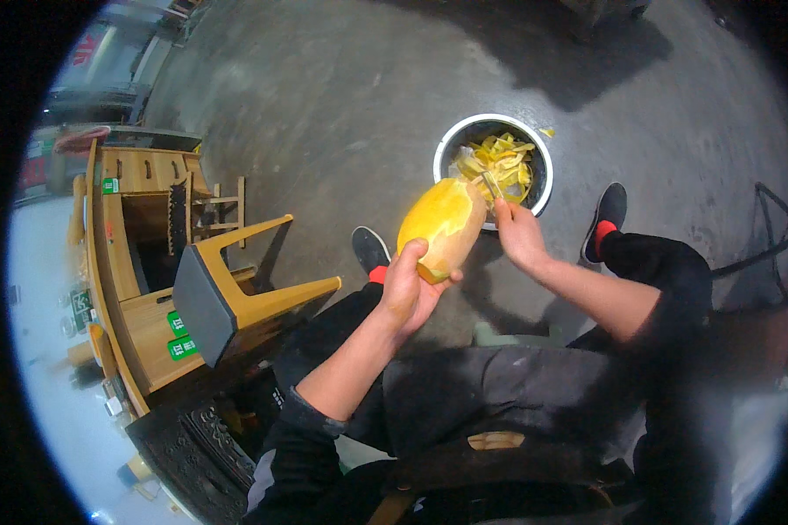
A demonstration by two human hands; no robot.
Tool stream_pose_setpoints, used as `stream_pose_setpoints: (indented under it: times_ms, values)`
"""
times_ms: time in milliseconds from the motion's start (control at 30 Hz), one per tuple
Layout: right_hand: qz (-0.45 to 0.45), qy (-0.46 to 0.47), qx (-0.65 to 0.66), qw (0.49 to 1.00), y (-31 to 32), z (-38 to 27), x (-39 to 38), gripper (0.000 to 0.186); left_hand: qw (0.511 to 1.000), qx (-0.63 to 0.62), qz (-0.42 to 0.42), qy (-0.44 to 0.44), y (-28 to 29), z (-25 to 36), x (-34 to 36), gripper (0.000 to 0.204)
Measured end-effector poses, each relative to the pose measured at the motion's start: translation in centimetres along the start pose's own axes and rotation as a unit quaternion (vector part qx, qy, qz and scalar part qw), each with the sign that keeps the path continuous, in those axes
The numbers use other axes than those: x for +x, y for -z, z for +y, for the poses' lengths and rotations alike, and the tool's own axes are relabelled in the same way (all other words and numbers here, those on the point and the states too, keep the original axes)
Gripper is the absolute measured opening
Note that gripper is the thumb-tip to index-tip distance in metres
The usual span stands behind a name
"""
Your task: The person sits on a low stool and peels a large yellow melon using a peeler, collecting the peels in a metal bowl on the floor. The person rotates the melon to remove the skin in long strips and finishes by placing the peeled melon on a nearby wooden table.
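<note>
A large oval squash, bright yellow where peeled and pale tan where skin remains, is tilted in front of me. My left hand grips its lower end, fingers wrapped beneath and thumb on the near side. My right hand is closed on a small peeler, whose head is at the squash's upper right side. Below and beyond them stands a round bin with a white rim. Yellow peelings lie inside it. The squash and my right hand hide part of the bin's near rim.
To the left, a stool with a dark seat and yellow legs lies tipped beside a wooden cabinet. My shoes rest on the grey concrete floor on either side of the bin. A peel scrap lies beyond it.
</note>
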State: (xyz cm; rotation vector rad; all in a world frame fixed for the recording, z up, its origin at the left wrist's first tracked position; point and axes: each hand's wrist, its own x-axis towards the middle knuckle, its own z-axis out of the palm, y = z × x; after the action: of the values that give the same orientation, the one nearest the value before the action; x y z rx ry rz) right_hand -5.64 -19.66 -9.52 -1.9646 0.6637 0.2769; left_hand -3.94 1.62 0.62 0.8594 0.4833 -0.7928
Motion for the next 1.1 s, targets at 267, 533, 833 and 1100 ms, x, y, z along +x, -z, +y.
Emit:
stream_pose_setpoints:
  times_ms: [267, 533, 833, 1100]
  values:
    - [0.022, 0.326, -0.037, 0.944, 1.9, -3.3, -5.4, 0.023, 0.999, 0.032, 0.017, -0.007, 0.9, -0.3, 0.5, 0.048]
    - [-0.042, -0.019, -0.141, 0.989, 0.8, 1.8, 1.6, 0.051, 1.000, -0.004, 0.015, 0.026, -0.4, -0.9, -0.1, 0.050]
    - [-0.177, -0.160, 0.364, 0.900, 1.0, 2.2, 3.1, 0.050, 0.999, 0.000, -0.025, 0.044, 0.2, 0.2, -0.2, 0.052]
    - [-0.351, -0.091, 0.401, 0.841, 4.2, -1.6, 2.6, 0.040, 0.993, -0.033, -0.113, 0.031, 1.2, 2.4, -0.1, 0.059]
